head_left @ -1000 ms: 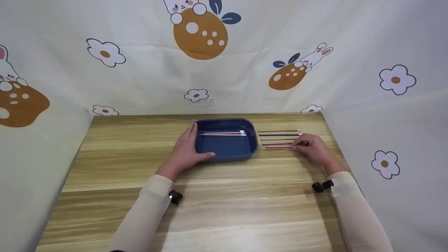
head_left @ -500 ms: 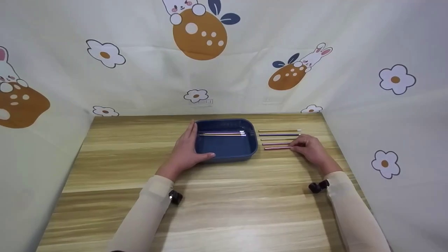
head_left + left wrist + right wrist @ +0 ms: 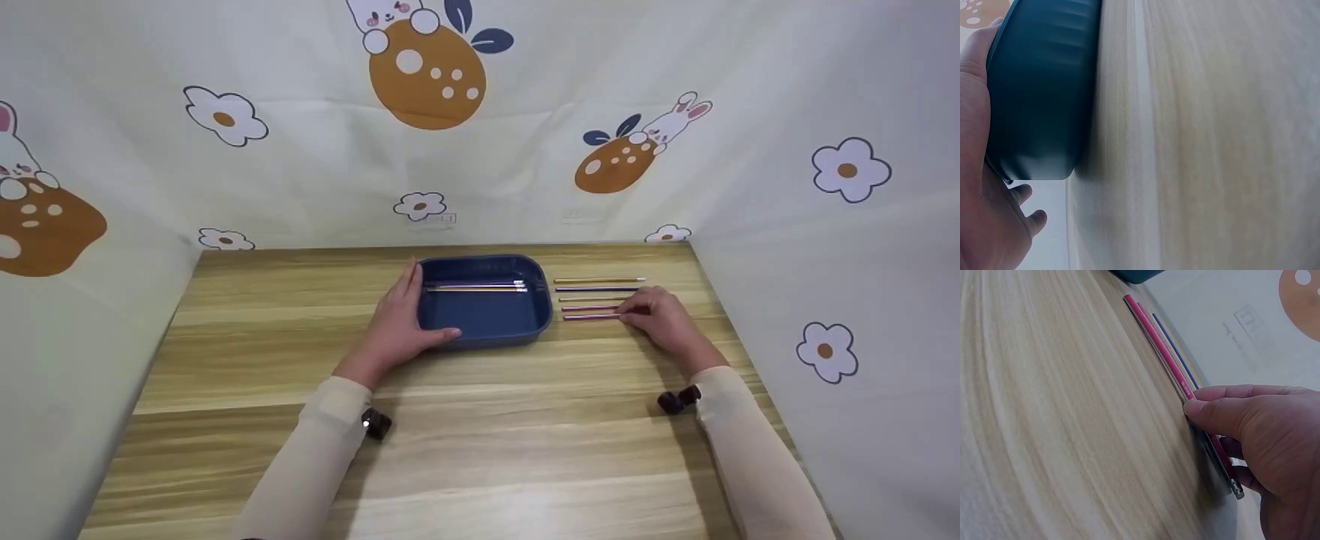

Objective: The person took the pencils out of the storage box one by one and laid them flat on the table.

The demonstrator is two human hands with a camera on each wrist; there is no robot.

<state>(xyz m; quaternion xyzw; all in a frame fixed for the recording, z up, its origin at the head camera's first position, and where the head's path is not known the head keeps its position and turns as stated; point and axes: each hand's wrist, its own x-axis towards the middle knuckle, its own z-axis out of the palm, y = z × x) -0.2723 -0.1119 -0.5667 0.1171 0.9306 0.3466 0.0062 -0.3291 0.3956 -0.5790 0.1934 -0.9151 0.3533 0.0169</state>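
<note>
A dark blue rectangular tray (image 3: 495,343) stands near the table's back edge, with a few pencils (image 3: 472,288) lying across it. My left hand (image 3: 394,322) grips its left end, thumb over the near rim; in the left wrist view, fingers reach around the tray's end. To the right, my right hand (image 3: 664,319) pinches a pink pencil (image 3: 1157,343) between thumb and index finger, eraser end toward the palm. That pencil is nearest me in a row of several; a gold one (image 3: 596,280) and a dark blue one (image 3: 596,289) lie farther back.
The wood-grain table (image 3: 480,435) extends in front of the tray and to its left. A pale printed curtain (image 3: 315,172) encloses the back and both sides. Small black cameras sit at both wrists.
My right hand has moved slightly left with the pink pencil, which first shifted a little toward me, away from its neighbour. My left hand and the tray have stayed put.
</note>
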